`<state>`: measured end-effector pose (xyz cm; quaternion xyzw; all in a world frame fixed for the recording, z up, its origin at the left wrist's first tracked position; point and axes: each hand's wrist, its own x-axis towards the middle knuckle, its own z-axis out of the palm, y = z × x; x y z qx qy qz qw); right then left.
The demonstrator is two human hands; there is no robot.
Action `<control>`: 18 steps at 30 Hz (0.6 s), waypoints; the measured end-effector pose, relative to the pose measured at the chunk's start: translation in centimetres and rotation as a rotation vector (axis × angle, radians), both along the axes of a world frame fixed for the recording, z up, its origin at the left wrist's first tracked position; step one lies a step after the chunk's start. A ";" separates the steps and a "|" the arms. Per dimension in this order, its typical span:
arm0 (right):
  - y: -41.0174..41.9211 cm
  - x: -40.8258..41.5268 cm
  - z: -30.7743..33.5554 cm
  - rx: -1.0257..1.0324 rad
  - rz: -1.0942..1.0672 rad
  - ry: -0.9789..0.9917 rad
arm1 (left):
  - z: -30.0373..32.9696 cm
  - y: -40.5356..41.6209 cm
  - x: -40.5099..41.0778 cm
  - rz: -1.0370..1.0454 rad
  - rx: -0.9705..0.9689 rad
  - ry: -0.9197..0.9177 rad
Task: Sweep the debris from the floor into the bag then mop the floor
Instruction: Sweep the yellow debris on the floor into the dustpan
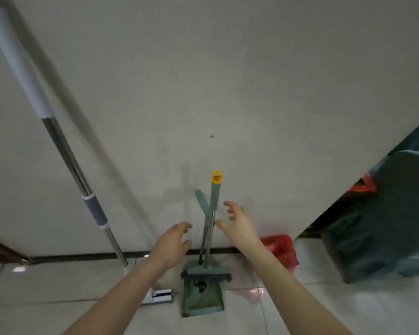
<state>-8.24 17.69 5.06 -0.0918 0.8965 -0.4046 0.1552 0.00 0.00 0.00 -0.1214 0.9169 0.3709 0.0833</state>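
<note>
A green broom (215,189) with a yellow cap stands upright against the wall, its head resting in a green dustpan (202,299) on the tiled floor. The dustpan's own shorter handle (203,201) leans beside the broom handle. My left hand (172,243) is open just left of the two handles, not touching them. My right hand (240,223) is open just right of them, fingers spread, also apart from them. A mop (68,160) with a long metal and grey handle leans against the wall at the left. A red bag (282,250) lies on the floor to the right.
The grey wall fills most of the view, with a dark skirting strip (82,258) at its base. At the right stand dark teal bins or bags (392,213) with another red bag among them. The mop's flat head (159,297) lies beside the dustpan.
</note>
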 end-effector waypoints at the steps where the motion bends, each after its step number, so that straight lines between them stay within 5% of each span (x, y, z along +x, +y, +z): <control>1: -0.8 -1.6 0.0 -0.020 0.002 0.045 | -0.1 0.4 -1.9 -0.016 -0.049 0.036; 11: -4.5 -7.2 1.2 -0.251 -0.039 0.187 | -3.3 1.9 -11.5 -0.184 -0.289 0.010; 18: -0.8 -4.8 3.3 -0.041 0.029 0.203 | -5.0 1.5 -12.9 -0.667 -0.548 0.062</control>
